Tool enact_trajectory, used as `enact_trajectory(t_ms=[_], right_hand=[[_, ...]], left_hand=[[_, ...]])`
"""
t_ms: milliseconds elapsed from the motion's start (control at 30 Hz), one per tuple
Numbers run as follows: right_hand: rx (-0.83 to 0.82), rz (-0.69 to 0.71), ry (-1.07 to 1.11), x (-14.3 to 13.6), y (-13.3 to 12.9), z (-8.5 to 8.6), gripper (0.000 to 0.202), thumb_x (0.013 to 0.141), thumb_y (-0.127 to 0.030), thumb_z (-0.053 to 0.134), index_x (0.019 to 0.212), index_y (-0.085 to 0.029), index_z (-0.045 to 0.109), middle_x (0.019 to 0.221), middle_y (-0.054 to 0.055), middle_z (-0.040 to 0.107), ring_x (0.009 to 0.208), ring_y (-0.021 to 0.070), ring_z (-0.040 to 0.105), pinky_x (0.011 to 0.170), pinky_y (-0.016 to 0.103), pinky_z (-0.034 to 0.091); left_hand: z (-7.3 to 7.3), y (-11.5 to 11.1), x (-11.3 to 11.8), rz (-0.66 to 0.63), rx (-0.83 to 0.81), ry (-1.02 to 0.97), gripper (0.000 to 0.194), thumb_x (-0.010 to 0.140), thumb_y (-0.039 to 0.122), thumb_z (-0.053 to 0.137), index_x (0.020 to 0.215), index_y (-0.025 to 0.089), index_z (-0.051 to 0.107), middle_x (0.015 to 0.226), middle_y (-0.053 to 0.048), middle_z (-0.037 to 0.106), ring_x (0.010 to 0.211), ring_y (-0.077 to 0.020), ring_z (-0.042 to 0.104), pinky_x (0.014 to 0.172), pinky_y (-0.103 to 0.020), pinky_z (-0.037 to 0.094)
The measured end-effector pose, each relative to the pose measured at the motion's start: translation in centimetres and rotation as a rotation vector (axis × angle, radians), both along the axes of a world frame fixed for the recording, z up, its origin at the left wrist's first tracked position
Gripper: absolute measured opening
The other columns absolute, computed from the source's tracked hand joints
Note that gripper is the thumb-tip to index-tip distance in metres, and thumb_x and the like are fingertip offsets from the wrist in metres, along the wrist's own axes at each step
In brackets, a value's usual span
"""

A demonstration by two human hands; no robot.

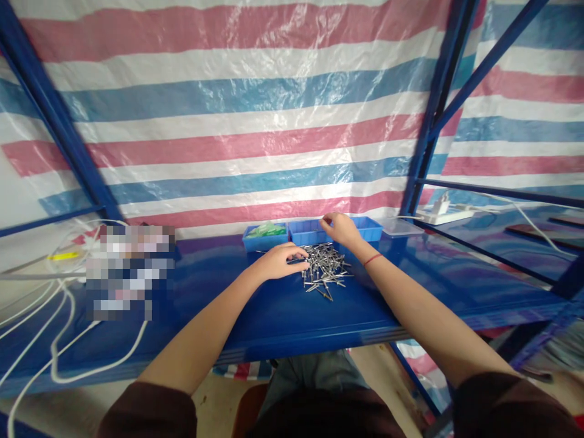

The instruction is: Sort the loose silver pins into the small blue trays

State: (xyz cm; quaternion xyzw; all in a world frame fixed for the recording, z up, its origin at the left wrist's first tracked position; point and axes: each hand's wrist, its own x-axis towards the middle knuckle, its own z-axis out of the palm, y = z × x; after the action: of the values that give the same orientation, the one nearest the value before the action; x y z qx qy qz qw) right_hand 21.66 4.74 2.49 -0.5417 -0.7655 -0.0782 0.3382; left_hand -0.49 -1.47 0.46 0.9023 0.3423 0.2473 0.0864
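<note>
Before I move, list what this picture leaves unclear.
Head view, left: the cluttered patch, masked by pixel blocks.
Head view, center: the middle blue bin's contents, partly hidden by its front wall and the right hand.
Head view: whether either hand, right or left hand, holds anything; too small.
Head view: dark flat objects, cut off by the right edge.

Blue tabletop [274,313]: pins [325,264] (bins [300,236] behind)

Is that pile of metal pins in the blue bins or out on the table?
Out: the pile of metal pins lies loose on the blue table, in front of the blue bins, beside the left hand.
</note>
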Motion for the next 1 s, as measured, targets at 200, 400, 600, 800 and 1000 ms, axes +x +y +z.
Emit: enact_trajectory(t_ms=[200,400,600,800,1000], right_hand=[[-0.565,0.515,-0.167,1.7,-3.4,1.9,0.019,0.07,-0.023,0.055,0.077,-0.016,0.071,0.071,0.0,0.068,0.065,0.0131,0.058,0.061,0.022,0.042],[-0.675,0.374,-0.256,0.5,-4.7,1.5,0.019,0.063,-0.017,0.058,0.074,-0.015,0.073,0.068,0.003,0.069,0.062,0.0144,0.059,0.054,0.021,0.041],[-0.608,0.245,-0.347,-1.1,-4.9,0.9,0.019,0.063,-0.014,0.058,0.075,-0.013,0.073,0.07,0.008,0.07,0.062,0.0166,0.06,0.051,0.023,0.039],[-0.554,0.169,-0.409,-2.1,-5.2,0.7,0.021,0.062,-0.012,0.057,0.076,-0.012,0.073,0.073,0.012,0.07,0.065,0.0192,0.063,0.053,0.024,0.041],[-0.599,0.117,-0.438,-2.6,-5.0,0.5,0.024,0.062,-0.023,0.059,0.076,-0.009,0.072,0.072,0.013,0.069,0.064,0.0197,0.061,0.049,0.023,0.038]], left_hand=[[-0.5,-1.5,1.7,-0.104,0.006,0.113,0.047,0.072,0.052,0.062,0.115,0.035,0.059,0.132,-0.003,0.048,0.123,-0.0263,0.04,0.105,-0.044,0.026],[-1.6,-0.6,1.7,-0.051,0.055,0.174,0.033,0.081,0.046,0.052,0.108,0.029,0.063,0.128,-0.005,0.051,0.119,-0.024,0.045,0.103,-0.04,0.03],[-1.8,0.0,1.4,-0.008,0.112,0.156,0.027,0.082,0.038,0.051,0.102,0.025,0.064,0.122,-0.006,0.053,0.112,-0.0233,0.049,0.098,-0.039,0.035],[-1.6,-0.1,1.4,0.012,0.143,0.155,0.024,0.083,0.036,0.051,0.098,0.024,0.065,0.115,-0.006,0.056,0.105,-0.0222,0.051,0.094,-0.037,0.038],[-1.7,0.0,1.4,-0.001,0.158,0.155,0.024,0.083,0.036,0.052,0.098,0.024,0.065,0.112,-0.005,0.057,0.102,-0.0203,0.052,0.094,-0.035,0.039]])
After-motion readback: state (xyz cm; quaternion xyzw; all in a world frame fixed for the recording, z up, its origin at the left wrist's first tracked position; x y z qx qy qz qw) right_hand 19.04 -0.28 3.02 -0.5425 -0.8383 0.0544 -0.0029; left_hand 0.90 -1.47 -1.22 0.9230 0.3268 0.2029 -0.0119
